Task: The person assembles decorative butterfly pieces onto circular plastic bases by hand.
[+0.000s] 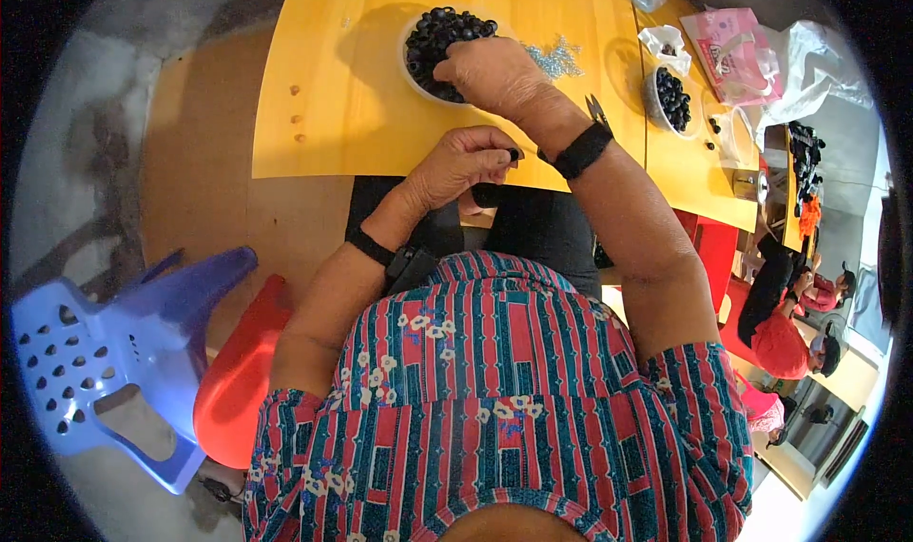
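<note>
My left hand (463,168) is at the table's front edge, thumb and fingers pinching a small black plastic part (514,154). Over a round white bowl (407,74) heaped with black ring-like parts (445,30), my right hand (495,74) reaches in with curled fingers. Whatever its fingertips grip is hidden among the black pieces. Just right of that hand, small silvery metal pieces (557,59) lie scattered on the yellow table (333,114). A pair of dark snips (596,110) shows beside my right wrist, partly covered by it.
Farther right stand a second bowl of black parts (673,101), a pink bag (730,55) and clear plastic bags (818,71). A blue plastic chair (124,352) and a red stool (242,380) are at my left. Other people (785,338) sit at the far right.
</note>
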`<state>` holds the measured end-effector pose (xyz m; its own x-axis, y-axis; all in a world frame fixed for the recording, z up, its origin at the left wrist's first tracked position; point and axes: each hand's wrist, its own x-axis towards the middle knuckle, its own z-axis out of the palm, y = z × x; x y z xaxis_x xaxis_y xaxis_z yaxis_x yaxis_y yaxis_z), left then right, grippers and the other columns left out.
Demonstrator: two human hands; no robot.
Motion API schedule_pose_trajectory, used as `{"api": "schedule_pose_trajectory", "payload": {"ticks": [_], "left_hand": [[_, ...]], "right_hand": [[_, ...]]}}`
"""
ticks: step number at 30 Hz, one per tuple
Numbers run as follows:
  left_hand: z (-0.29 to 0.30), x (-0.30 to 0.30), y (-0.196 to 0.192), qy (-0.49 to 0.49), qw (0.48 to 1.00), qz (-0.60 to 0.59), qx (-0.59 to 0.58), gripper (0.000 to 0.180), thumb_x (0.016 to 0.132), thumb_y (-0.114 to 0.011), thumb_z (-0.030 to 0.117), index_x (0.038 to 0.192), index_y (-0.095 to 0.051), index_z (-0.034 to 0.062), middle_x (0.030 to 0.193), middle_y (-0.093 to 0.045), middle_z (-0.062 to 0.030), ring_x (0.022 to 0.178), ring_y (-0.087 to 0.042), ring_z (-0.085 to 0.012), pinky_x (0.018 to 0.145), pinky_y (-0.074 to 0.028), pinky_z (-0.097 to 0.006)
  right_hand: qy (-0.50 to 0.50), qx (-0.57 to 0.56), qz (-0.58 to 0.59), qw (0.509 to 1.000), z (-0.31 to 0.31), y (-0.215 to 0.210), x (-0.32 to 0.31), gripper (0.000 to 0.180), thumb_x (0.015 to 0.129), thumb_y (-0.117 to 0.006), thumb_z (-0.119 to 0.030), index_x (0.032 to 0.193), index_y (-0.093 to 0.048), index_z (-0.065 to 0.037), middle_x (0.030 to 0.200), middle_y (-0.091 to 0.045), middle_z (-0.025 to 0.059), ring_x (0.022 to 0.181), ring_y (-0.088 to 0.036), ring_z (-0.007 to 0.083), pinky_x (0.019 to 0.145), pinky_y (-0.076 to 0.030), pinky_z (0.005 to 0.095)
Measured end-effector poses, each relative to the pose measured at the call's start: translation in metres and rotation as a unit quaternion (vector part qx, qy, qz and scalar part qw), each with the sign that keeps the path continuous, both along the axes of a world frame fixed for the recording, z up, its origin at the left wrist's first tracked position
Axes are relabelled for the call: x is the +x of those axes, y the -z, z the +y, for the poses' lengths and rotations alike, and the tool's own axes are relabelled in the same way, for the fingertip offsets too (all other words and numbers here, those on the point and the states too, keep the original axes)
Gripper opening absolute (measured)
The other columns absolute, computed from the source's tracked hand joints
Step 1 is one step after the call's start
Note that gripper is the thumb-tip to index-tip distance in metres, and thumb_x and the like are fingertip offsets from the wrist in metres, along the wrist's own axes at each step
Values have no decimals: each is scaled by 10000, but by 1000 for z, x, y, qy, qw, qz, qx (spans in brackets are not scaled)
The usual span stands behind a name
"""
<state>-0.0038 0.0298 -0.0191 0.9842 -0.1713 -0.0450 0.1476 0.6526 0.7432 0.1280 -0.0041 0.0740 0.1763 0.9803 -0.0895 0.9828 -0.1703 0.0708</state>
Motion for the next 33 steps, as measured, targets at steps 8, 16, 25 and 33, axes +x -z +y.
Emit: {"api": "schedule_pose_trajectory", "payload": {"ticks": [8,16,25,33], "left_hand": [[-1,3,3,-14,1000,16,-14,192,870,-553,123,1018,-560,0,909,-577,-42,804,-547,-115,744,-467,-259],[-6,3,1,-52,998,18,-44,192,877,-571,138,1017,-574,7,849,-577,-9,712,-527,-71,673,-479,-220],[-2,2,-4,-73,994,18,-83,183,887,-566,171,1029,-577,56,857,-574,2,735,-523,-71,696,-459,-218],[-8,7,-3,-123,990,36,-64,205,882,-576,176,1045,-585,51,850,-583,-11,735,-525,-81,698,-463,-242]], "right_hand": [[-34,-4,-41,999,5,8,6,143,763,-535,-157,867,-633,-146,804,-631,65,768,-636,270,635,-515,386],[46,214,143,965,-28,12,17,151,757,-598,-133,895,-659,-135,775,-643,83,659,-618,226,576,-489,335],[251,301,518,760,-90,12,-2,142,803,-648,-129,929,-673,-68,671,-583,-45,555,-483,14,516,-417,169],[311,286,341,840,-124,41,-11,130,781,-656,-127,898,-673,-74,604,-557,-9,511,-460,20,488,-394,176]]}}
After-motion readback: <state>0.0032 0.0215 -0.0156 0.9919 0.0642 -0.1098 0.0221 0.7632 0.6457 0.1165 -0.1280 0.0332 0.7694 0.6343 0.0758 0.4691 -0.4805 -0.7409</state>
